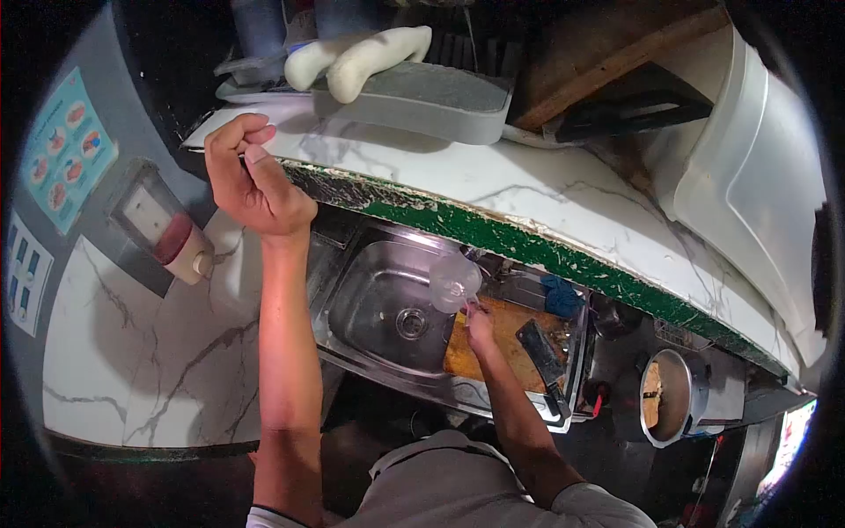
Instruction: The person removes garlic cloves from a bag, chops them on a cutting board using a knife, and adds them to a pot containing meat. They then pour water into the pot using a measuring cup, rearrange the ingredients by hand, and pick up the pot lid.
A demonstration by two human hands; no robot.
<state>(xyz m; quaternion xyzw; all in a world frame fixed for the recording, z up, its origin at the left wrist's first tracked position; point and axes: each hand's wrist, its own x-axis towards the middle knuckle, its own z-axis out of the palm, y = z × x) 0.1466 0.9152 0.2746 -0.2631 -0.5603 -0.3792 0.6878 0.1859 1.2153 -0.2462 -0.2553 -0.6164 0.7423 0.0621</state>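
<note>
My left hand [255, 180] is raised over the edge of the marble-patterned counter [361, 141], its fingers loosely curled and nothing visible in them. Lower down, my right hand [478, 324] grips a clear plastic jug [453, 280] near its handle. The jug is above the right side of the steel sink [365, 304], close to the drain. Beside my right hand, a wooden cutting board [502, 339] bears a dark-bladed cleaver [540, 352]. A blue cloth [561, 297] sits at the board's far edge.
A grey sharpening stone-like block [440, 97] with two pale handles rests on the upper counter. A translucent bin [748, 194] stands at the right. Below it is a metal pot [673, 396]. A soap dispenser [180, 246] and a poster [70, 145] are on the left wall.
</note>
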